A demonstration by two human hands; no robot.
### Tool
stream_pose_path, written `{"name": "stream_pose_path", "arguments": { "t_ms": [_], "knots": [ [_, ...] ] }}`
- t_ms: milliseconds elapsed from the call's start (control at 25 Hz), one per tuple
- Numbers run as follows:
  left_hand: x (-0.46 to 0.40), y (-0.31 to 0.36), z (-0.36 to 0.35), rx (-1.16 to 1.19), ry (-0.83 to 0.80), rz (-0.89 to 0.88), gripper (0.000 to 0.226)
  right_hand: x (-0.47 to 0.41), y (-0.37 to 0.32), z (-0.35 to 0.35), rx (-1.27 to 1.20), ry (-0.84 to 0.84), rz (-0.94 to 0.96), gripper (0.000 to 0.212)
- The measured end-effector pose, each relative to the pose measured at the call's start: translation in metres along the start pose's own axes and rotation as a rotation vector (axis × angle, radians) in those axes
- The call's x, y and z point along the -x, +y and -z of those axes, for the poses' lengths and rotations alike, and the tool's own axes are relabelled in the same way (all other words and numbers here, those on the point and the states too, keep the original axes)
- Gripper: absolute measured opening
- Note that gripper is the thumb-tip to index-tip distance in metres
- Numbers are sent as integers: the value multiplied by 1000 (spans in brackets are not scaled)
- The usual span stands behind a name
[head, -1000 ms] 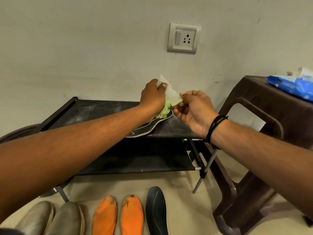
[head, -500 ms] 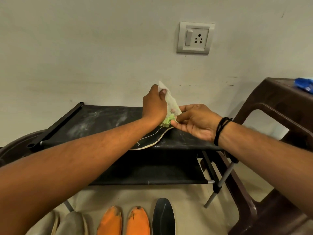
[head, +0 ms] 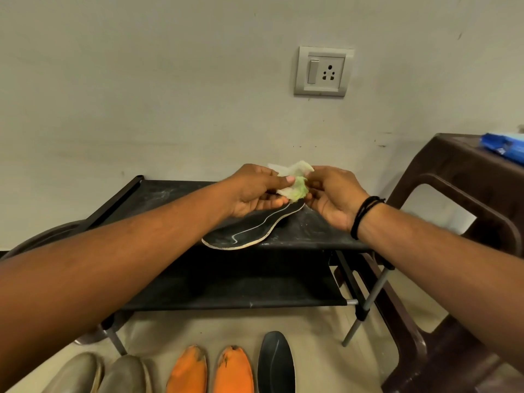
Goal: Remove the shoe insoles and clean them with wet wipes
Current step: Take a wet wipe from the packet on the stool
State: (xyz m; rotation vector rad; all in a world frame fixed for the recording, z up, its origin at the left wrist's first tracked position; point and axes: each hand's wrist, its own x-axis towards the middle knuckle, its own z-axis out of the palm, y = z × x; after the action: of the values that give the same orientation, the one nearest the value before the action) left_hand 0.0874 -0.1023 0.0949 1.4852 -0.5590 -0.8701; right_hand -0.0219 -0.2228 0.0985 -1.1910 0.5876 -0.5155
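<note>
Insole [head: 255, 226], black with a pale edge, lies flat on the top shelf of the black shoe rack [head: 175, 194], its toe end just under both hands. Neither hand is on it. The left hand [head: 255, 191] and right hand [head: 331, 197] are close together above it, each pinching the crumpled wet wipe [head: 293, 181], which looks stained green. The step in hand seems to be refolding the wipe to a cleaner face between passes. Next the wipe must go back down on the insole, with one hand steadying it. Two orange insoles [head: 209, 370] and another black insole [head: 276, 361] wait on the floor.
</note>
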Motion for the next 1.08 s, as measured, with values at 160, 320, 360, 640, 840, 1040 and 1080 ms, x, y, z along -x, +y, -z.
{"name": "stream_pose_path", "arguments": {
  "t_ms": [160, 320, 360, 640, 840, 1040, 1080],
  "knots": [
    [0, -2, 1, -130, 116, -144, 23, 13, 4, -8, 97, -182, -82, 26],
    [-4, -5, 5, -207, 136, -196, 14, 10, 10, -19, 2, -71, -59, 22],
    [-5, -5, 6, -224, 139, -207, 14, 9, 11, -19, -32, -43, -58, 20],
    [-7, -6, 16, -257, 149, -218, 15, 8, 20, -25, 80, 57, -82, 15],
    [-6, -3, 25, -361, 138, -271, 15, 9, 21, -24, 133, -142, -109, 29],
    [-6, -4, 37, -436, 107, -318, 19, 9, 19, -23, -11, -94, -86, 22],
    [-5, -3, 37, -395, 97, -282, 20, 9, 19, -25, -13, -88, -75, 17]
  ]
}}
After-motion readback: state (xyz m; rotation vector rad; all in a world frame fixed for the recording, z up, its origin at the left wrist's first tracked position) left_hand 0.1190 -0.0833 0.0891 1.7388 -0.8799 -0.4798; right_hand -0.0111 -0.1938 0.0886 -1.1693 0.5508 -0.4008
